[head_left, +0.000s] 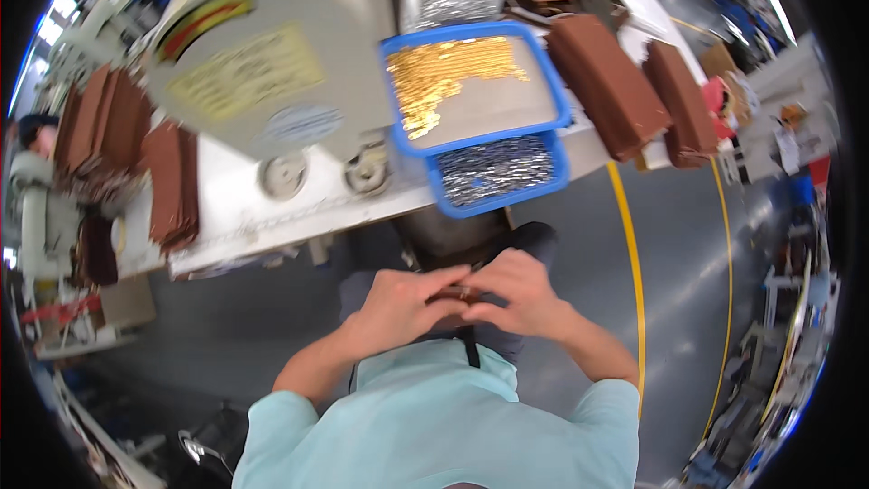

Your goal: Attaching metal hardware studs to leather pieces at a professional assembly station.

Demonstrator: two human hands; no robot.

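Over my lap, my left hand (pixel 396 306) and my right hand (pixel 520 292) meet with curved fingers, the fingertips nearly touching. Between them shows a bit of something small and brownish, mostly covered by the fingers. Both hands are closed around this spot, just off the front of the white worktable (pixel 235 226). Above them on the table stands a blue tray (pixel 559 109) with rows of small gold-coloured metal pieces along its far and left sides. A blue bin (pixel 563 172) under its near edge holds many small silver metal pieces.
A large pale machine (pixel 272 45) stands over the table at the left. Brown stacked pieces lie at the left (pixel 172 181) and in a long stack (pixel 606 86) at the right. A clear bag of silver pieces (pixel 457 0) lies behind the tray. Yellow lines (pixel 627 235) mark the floor.
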